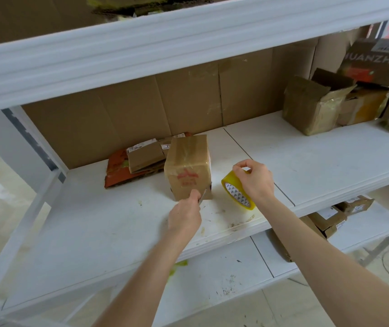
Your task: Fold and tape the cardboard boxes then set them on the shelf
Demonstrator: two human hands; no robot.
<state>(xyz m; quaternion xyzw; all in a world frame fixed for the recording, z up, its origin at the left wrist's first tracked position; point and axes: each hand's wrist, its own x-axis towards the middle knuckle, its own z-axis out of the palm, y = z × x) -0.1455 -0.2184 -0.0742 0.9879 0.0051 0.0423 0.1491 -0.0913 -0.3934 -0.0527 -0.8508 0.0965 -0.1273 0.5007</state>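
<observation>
A small brown cardboard box [188, 166] with a red print stands upright on the white shelf [306, 161], wrapped in clear tape. My left hand [185, 214] holds a thin blade-like tool against the box's lower front edge. To its right, my right hand [256, 179] grips a yellow tape roll [234, 192] tilted on its edge on the shelf. A strip of tape seems to run from the roll to the box, though I cannot see it clearly.
Flattened cardboard pieces [139, 161] lie stacked behind the box at the left. Several opened brown boxes [316, 107] stand at the shelf's back right. More boxes [330, 220] sit on the lower shelf. An upper shelf beam [165, 50] hangs overhead.
</observation>
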